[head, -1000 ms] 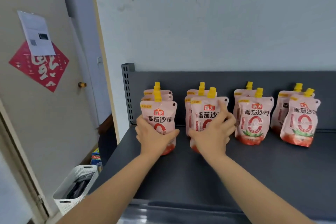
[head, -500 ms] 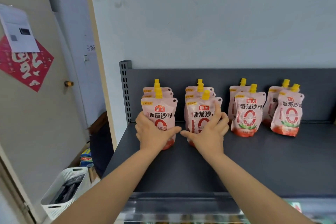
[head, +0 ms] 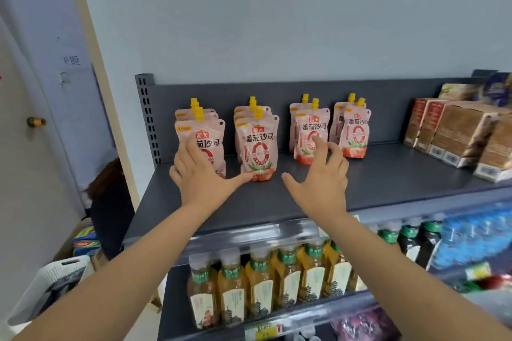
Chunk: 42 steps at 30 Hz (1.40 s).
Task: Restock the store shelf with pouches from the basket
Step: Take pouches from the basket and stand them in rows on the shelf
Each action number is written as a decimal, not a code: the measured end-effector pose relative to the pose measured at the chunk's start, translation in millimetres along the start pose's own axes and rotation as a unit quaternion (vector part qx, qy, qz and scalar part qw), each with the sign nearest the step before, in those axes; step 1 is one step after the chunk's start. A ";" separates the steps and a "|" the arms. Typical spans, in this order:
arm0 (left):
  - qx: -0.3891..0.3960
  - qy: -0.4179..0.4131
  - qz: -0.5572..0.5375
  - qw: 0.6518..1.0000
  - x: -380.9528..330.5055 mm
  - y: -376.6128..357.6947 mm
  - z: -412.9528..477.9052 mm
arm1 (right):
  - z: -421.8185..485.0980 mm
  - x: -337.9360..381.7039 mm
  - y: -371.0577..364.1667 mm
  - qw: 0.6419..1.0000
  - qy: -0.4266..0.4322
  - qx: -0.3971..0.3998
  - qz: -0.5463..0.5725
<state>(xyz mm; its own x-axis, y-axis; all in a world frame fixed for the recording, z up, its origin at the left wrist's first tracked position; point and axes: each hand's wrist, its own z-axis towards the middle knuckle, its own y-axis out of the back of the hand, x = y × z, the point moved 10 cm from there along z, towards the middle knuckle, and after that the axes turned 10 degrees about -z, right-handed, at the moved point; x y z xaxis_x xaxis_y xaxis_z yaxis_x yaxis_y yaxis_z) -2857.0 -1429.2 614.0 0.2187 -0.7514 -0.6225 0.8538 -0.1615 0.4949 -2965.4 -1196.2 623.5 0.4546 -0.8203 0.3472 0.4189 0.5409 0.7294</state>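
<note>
The dark grey shelf (head: pixel 388 174) carries four rows of tomato-sauce pouches beyond the fingers. The white basket (head: pixel 52 282) sits low, beside the left forearm. The right hand (head: pixel 321 183) has let go of the second row's front pouch (head: pixel 257 147), which now stands alone left of its thumb, and its loose fingers (head: pixel 318 142) spread before the third row's front pouch (head: pixel 307 127). The left hand (head: pixel 198 177), fingers straight, apparently just touches the leftmost front pouch (head: pixel 206 135). Both pouches look placed, so another basket trip probably follows.

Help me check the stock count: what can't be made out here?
Head view only:
Basket contents: blurred, partly behind the left forearm.
Rear pouches: hidden by the front ones, count unsure.
Leftmost front pouch base: covered by the left hand.
Shelf price label: too blurred to read.
</note>
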 end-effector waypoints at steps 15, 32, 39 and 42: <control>0.227 -0.348 0.045 0.908 -199.3 -137.3 -198.5 | -97.8 -260.0 79.2 0.975 -0.140 0.090 -0.144; 0.486 -0.311 0.127 0.807 -268.0 -416.9 -442.1 | -181.8 -585.7 -7.5 0.884 -0.221 0.370 -0.179; 0.621 -0.289 0.184 0.705 -239.1 -485.4 -534.8 | -223.9 -632.3 -69.6 0.831 -0.245 0.471 -0.167; 0.672 -0.250 0.202 0.667 -219.0 -506.4 -568.6 | -242.8 -643.4 -91.7 0.810 -0.272 0.497 -0.150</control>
<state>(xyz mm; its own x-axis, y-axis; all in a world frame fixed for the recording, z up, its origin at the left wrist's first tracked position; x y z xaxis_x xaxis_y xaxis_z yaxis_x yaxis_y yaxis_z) -3068.6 -819.1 155.0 -0.1702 -0.9723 -0.1600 -0.4960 -0.0558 0.8665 -3105.5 -672.9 190.1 -0.0767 -0.9940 0.0780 -0.5161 0.1065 0.8499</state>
